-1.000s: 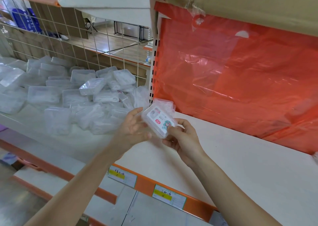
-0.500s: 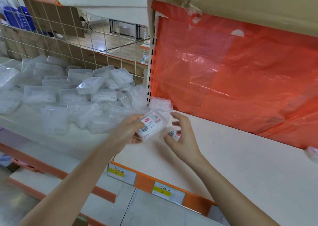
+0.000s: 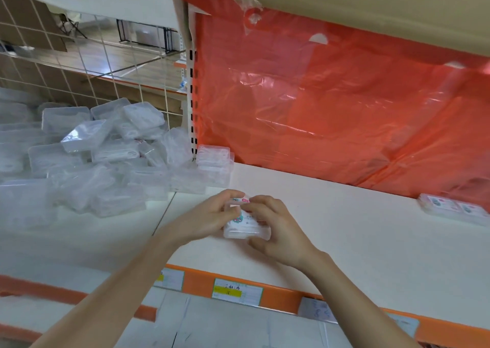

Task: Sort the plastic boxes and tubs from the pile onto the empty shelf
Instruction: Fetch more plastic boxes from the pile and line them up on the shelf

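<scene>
A white shelf (image 3: 344, 241) with an orange front strip runs across a shop rack, and an orange plastic sheet (image 3: 318, 109) hangs behind it. To the left, in front of a wire grid (image 3: 79, 69), the pile (image 3: 92, 162) of clear boxes lies on the neighbouring board, thrown together at all angles.

Near the front edge of the white shelf, toward its left end, both hands hold one small clear box (image 3: 240, 227) with a coloured label. The left hand (image 3: 209, 217) pinches its left side with curled fingers. The right hand (image 3: 275, 231) closes its grip over the right side. Whether the box touches the shelf, I cannot tell.

A short stack (image 3: 213, 159) stands at the back left corner, and flat labelled boxes (image 3: 450, 209) lie near the back edge, far right.

The box looks light, thin-walled and stiff, with smooth sides that may slip. I judge a hard squeeze could pop the lid, so a gentle hold on the two short ends seems best.
</scene>
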`<state>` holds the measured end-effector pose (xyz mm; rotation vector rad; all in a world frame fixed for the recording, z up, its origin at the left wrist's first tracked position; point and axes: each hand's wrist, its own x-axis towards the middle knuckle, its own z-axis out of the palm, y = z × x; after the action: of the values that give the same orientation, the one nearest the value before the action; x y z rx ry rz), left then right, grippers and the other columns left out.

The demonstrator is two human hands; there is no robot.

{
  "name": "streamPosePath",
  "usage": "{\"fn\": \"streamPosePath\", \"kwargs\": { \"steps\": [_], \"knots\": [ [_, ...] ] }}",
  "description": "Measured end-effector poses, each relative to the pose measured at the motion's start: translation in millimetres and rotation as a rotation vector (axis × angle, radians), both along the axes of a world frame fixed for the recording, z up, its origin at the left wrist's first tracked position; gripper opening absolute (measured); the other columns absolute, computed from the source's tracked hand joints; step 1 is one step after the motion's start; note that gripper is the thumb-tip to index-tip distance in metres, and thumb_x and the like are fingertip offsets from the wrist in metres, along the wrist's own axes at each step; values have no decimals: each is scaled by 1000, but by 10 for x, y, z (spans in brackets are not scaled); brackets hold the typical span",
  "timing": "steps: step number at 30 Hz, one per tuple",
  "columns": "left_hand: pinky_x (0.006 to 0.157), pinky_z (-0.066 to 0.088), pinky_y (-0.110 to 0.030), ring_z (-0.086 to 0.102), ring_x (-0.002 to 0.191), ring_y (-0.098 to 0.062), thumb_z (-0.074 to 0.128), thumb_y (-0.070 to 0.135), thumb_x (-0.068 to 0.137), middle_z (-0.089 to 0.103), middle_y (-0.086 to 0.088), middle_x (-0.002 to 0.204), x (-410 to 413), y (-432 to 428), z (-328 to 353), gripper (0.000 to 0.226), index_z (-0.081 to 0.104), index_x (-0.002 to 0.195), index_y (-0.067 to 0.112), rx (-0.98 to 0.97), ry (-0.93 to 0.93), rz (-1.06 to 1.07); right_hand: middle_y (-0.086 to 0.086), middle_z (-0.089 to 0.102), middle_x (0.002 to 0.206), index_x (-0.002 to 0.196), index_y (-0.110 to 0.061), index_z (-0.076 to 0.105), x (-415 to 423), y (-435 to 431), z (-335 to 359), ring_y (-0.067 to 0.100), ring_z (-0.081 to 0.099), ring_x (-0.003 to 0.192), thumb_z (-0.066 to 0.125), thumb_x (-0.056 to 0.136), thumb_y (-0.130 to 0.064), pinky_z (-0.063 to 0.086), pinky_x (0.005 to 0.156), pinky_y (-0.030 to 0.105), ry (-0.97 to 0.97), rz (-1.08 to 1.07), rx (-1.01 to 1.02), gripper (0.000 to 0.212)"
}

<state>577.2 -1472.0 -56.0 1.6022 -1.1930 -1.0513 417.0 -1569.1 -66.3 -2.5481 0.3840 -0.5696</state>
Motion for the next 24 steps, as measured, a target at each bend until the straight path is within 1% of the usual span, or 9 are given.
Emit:
{"fn": "streamPosePath", "kwargs": {
  "steps": [4, 5, 8, 10, 13, 16, 18, 21, 24],
  "knots": [
    [90, 30, -5, 48, 107, -6, 44, 42, 77, 51, 9, 115, -41, -122, -102, 56, 53, 125, 14, -208, -485, -8, 15, 56, 111, 112, -7, 61, -320, -97, -83, 22, 45, 100, 53, 63, -34, 39, 84, 31, 75, -182, -27, 56],
    [88, 27, -3, 45, 105, -7, 41, 46, 75, 51, 8, 113, -31, -137, -123, 59, 56, 122, 13, -256, -575, -16, 15, 57, 109, 110, -5, 62, -408, -115, -114, 27, 49, 98, 54, 63, -32, 37, 84, 29, 92, -232, -37, 55],
    [100, 29, -22, 43, 117, -19, 35, 50, 70, 53, -3, 123, 53, -202, -253, 66, 60, 119, 13, -292, -763, -18, 15, 57, 106, 107, -4, 64, -644, -155, -233, 36, 54, 93, 58, 58, -16, 30, 79, 19, 135, -423, -7, 50],
    [105, 29, -35, 34, 130, -24, 32, 53, 68, 46, -7, 135, 90, -267, -319, 72, 56, 125, 16, -249, -853, -52, 14, 58, 105, 104, -5, 65, -730, -166, -319, 38, 55, 91, 56, 57, -13, 28, 78, 18, 147, -538, 16, 49],
    [110, 16, -32, 12, 141, -20, 30, 57, 69, 24, -3, 150, 105, -347, -378, 77, 39, 138, 25, -119, -938, -130, 15, 62, 100, 98, -4, 65, -765, -156, -434, 40, 58, 85, 59, 56, -12, 25, 74, 17, 115, -614, 5, 44],
    [112, 11, -29, 7, 142, -16, 23, 64, 66, 16, -2, 153, 119, -376, -415, 86, 29, 143, 27, -57, -928, -147, 15, 62, 104, 100, -3, 63, -766, -139, -443, 40, 56, 92, 59, 59, -17, 30, 82, 27, 114, -687, 9, 44],
    [112, 13, -30, 11, 141, -16, 18, 64, 62, 19, -2, 152, 144, -370, -441, 92, 28, 143, 24, -64, -907, -119, 16, 61, 107, 103, -2, 63, -773, -119, -439, 39, 54, 97, 59, 60, -21, 32, 85, 32, 117, -730, 19, 47],
    [109, 22, -36, 23, 136, -22, 26, 55, 64, 32, -6, 147, 165, -343, -479, 83, 39, 139, 20, -105, -900, -67, 16, 57, 115, 110, -3, 61, -780, -75, -451, 39, 50, 105, 51, 64, -33, 33, 87, 34, 147, -778, 39, 55],
    [98, 37, -46, 33, 118, -23, 32, 45, 65, 52, -14, 128, 151, -293, -548, 74, 55, 126, 11, -180, -885, -37, 14, 57, 116, 113, -4, 58, -780, -77, -472, 38, 50, 106, 39, 63, -44, 36, 86, 37, 192, -781, 15, 67]
  ]
}}
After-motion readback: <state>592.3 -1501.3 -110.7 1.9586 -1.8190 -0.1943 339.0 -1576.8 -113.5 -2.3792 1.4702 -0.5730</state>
